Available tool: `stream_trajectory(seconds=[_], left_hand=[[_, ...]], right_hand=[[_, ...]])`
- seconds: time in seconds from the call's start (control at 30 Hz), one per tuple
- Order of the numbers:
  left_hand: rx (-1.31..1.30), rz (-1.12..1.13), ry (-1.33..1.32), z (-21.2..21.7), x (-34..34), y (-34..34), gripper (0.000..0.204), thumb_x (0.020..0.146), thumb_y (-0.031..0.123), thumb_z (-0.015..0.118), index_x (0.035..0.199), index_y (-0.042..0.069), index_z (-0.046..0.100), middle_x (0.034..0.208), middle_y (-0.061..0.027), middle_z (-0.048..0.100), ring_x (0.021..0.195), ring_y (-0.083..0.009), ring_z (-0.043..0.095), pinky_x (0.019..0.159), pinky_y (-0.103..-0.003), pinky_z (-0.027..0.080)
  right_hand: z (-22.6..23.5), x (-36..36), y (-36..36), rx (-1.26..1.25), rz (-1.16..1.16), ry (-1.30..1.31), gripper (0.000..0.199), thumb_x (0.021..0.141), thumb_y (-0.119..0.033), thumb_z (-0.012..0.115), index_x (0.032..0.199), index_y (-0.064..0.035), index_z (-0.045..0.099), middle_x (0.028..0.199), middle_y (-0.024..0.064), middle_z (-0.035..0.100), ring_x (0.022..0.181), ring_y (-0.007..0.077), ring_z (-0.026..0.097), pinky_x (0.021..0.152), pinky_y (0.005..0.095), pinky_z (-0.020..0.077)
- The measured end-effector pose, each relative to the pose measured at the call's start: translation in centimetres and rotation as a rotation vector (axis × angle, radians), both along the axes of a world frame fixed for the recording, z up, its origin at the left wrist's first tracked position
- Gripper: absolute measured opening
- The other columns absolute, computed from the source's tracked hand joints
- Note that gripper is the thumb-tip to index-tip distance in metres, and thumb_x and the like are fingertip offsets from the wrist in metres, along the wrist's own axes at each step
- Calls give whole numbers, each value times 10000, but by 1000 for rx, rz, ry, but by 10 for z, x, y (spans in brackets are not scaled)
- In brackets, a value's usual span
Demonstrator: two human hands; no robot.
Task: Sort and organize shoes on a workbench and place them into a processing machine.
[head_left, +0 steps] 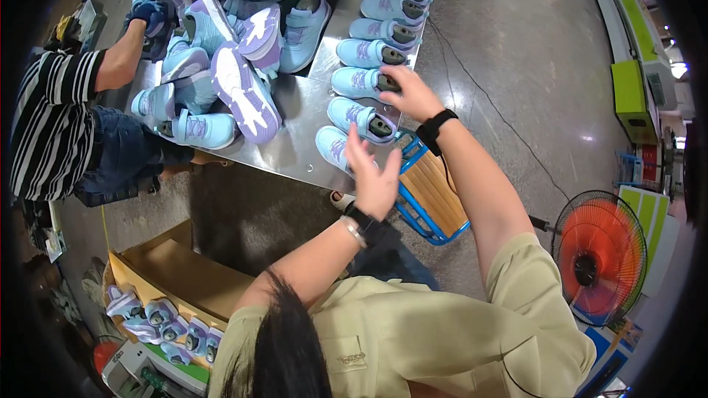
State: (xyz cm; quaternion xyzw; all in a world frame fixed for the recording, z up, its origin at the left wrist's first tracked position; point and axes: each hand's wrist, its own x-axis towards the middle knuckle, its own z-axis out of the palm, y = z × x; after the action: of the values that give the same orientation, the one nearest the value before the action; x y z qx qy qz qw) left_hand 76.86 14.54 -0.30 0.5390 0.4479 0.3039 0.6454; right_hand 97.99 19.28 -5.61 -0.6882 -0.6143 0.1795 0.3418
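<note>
A row of light-blue sneakers [366,53] with lilac laces runs along the right end of the metal table [287,107], heels toward the edge. My right hand [413,94] has its thumb and fingers around the heel of one sneaker [356,82] in this row. Beside the nearest sneaker [333,149], which it partly hides, my left hand [375,180] is open with its fingers spread. Between my hands lies another sneaker [354,116], its dark insert showing in the opening. Whether my left fingers touch the nearest sneaker, I cannot tell.
Piled sneakers [243,92], some sole up, cover the table's left part. There a person in a striped shirt [55,103] reaches in with a gloved hand [150,15]. A blue-framed stool [435,188], a red fan [599,258] and a cardboard box [177,265] stand nearby; sneakers sit beside the box.
</note>
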Motion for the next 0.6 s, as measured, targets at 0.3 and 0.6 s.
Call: stream_trajectory(seconds=[0.3, 0.6], left_hand=[[-469, 402, 468, -45, 74, 54, 924, 777, 283, 736, 1429, -81, 192, 1412, -325, 324, 1267, -462, 403, 1092, -463, 338], [-50, 371, -367, 44, -93, 75, 733, 809, 109, 653, 1410, 7, 246, 1253, -169, 473, 1091, -241, 529, 911, -332, 467]], right_hand=[[11, -30, -9, -14, -152, -43, 512, 681, -230, 791, 1129, -59, 611, 1038, 163, 651, 991, 348, 591, 885, 417, 471], [157, -160, 7, 139, -102, 721, 444, 944, -134, 613, 1347, 18, 501, 1200, 43, 566, 1100, 132, 514, 946, 267, 408]])
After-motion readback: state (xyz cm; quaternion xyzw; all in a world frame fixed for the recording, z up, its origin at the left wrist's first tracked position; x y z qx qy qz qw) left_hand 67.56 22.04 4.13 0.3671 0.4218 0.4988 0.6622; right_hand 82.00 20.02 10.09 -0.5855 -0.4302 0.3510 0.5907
